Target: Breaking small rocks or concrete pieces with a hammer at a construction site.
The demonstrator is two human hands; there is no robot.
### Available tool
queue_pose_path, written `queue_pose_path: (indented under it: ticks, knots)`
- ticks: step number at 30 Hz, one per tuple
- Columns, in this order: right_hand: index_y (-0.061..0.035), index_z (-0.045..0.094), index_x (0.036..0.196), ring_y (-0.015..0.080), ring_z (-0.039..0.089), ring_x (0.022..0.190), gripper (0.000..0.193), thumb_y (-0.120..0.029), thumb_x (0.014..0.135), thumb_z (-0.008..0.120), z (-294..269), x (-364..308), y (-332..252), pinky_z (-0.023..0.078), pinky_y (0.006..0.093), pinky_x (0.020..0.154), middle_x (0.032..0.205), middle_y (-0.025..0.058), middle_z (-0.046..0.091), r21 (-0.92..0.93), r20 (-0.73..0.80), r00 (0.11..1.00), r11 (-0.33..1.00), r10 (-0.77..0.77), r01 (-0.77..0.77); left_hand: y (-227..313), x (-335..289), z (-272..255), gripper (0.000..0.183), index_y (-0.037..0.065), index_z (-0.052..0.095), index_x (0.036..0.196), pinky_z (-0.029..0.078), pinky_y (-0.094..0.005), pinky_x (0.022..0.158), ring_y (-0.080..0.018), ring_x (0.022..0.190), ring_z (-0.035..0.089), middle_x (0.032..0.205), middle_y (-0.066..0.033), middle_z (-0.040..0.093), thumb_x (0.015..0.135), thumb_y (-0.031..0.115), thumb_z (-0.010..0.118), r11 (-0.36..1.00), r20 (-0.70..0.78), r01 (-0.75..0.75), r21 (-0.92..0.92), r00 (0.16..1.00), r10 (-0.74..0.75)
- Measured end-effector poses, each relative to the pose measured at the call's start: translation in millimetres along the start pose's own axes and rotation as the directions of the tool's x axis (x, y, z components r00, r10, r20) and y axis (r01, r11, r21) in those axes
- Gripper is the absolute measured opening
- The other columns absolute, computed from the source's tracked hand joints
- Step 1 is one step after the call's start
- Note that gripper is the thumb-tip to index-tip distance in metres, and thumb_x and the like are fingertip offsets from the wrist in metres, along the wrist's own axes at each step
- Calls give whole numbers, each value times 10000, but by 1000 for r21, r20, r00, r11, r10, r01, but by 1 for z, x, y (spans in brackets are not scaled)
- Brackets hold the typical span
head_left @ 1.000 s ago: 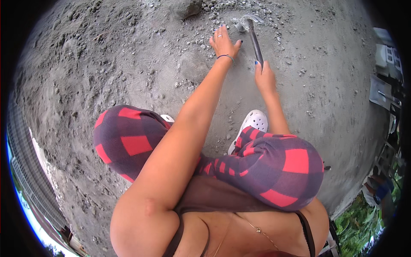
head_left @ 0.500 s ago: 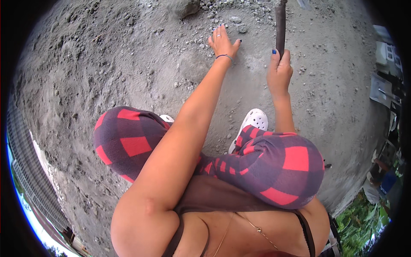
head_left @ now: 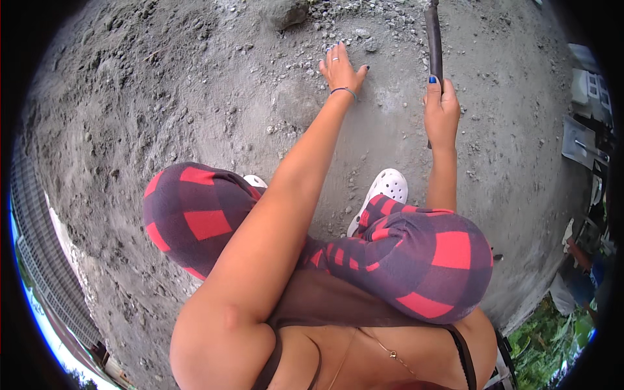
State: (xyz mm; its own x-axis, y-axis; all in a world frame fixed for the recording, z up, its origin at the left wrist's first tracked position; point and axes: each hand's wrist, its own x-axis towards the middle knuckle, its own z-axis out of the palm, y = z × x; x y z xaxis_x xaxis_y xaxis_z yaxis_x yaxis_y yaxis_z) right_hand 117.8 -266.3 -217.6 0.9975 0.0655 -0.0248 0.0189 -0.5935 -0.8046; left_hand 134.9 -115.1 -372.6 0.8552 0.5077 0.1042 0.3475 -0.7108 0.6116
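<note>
Head view: left hand (head_left: 339, 68) lay flat, fingers spread on the gravelly soil (head_left: 195, 97), likely bracing, while right hand (head_left: 442, 112) gripped the dark tool handle (head_left: 433, 39) upright.

dark tool handle (head_left: 433, 39) | long, slim | upright over grey gritty ground (head_left: 195, 97)

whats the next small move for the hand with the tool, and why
Probably bring the dark tool back down onto the pale scraped patch. The right hand holds it raised, pointing away, while the left hand lies flat on the gravelly ground beside that patch.
</note>
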Motion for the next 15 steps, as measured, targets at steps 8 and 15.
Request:
queue_pose_path:
  ticks: [8,15]
  knots:
    - [-8,460,828,382,536,656,250,-257,815,439,44,-4,55,388,439,554,659,214,546,-506,123,985,862,121,-43,8,0,-2,768,16,288,1211,114,-434,964,-264,1179,260,1220,-151,355,615,326,662,1000,25,18,-14,1000,-18]
    - [0,498,783,332,535,579,271,-266,811,455,28,0,44,393,380,519,627,176,544,-107,97,995,994,14,-4,-4,6,-5,756,33,291,1213,113,-442,965,-270,1173,271,1213,-151,365,619,328,655,1000,8,24,0,1000,-24]
